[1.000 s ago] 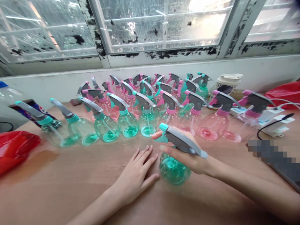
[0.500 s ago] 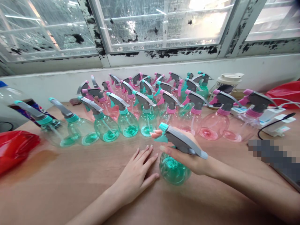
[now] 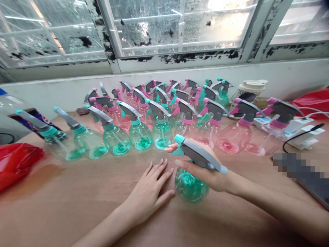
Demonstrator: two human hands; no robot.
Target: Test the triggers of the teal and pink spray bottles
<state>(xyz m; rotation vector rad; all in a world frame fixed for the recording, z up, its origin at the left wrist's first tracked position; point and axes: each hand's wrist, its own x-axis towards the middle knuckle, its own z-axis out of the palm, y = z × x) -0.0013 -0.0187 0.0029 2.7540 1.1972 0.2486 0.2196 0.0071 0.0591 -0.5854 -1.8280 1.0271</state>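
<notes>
My right hand (image 3: 205, 171) grips the neck of a teal spray bottle (image 3: 190, 187) that stands on the wooden table (image 3: 77, 206); its grey trigger head (image 3: 199, 157) points left, with a finger at the trigger. My left hand (image 3: 149, 193) lies flat on the table just left of the bottle, fingers spread and empty. Behind them stand rows of several teal spray bottles (image 3: 138, 132) and pink spray bottles (image 3: 235, 137).
A red plastic bag (image 3: 15, 163) lies at the left edge and another red bag (image 3: 312, 99) at the far right. A white lidded cup (image 3: 250, 89), a white power strip with a black cable (image 3: 302, 135) and a dark blurred object (image 3: 300, 168) sit on the right. Windows run behind.
</notes>
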